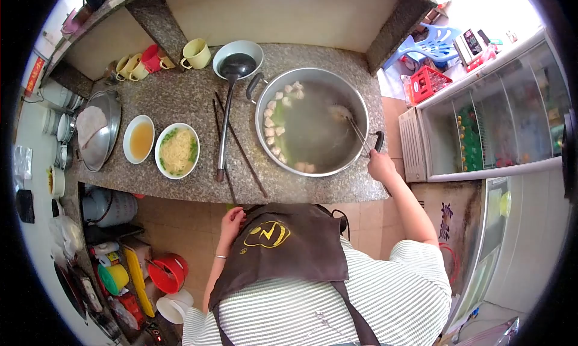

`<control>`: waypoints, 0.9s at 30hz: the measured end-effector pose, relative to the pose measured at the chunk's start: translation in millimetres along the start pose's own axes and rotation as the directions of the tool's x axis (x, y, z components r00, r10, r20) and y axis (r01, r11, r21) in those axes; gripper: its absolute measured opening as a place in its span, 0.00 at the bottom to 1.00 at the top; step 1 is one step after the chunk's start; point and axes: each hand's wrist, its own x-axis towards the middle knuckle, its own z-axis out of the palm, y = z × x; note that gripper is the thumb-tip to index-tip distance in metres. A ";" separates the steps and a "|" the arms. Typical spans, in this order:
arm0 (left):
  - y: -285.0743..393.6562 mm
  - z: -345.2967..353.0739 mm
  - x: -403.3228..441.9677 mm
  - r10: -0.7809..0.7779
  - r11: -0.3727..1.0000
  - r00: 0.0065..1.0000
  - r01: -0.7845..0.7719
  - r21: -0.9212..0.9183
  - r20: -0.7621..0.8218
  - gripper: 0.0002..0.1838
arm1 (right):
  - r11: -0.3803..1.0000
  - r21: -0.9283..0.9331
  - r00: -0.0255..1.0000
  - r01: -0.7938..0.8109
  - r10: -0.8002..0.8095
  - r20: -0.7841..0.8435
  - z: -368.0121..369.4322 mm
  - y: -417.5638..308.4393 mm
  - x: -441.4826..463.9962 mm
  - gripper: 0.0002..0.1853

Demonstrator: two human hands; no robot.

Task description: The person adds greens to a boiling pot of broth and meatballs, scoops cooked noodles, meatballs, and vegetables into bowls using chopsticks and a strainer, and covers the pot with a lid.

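Note:
My right hand [382, 166] grips the end of a wire strainer [360, 135] at the right rim of a big metal pot [262, 142]. The strainer's far end dips into cloudy liquid, beside a pale clump that I cannot make out clearly. Pale dumplings or meatballs [269, 122] float along the pot's left side. By the counter's front edge, my left hand [232, 222] has its fingers curled, close to the end of a dark chopstick [224, 150]; what they hold, if anything, is hidden. A long-handled ladle [227, 120] rests with its bowl in a white bowl [255, 49].
Left of the pot stand a noodle bowl with greens [177, 151], a broth bowl [141, 140] and a metal lid [108, 135]. Several mugs [196, 54] line the back. A glass-door fridge [494, 114] is at right; a red bucket [168, 274] sits below left.

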 end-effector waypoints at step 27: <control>10.7 5.7 7.5 0.040 0.999 0.998 -0.039 -0.032 0.041 0.15 | -0.268 0.747 0.775 -0.608 -0.407 0.484 -34.7 -0.4 -71.7 0.20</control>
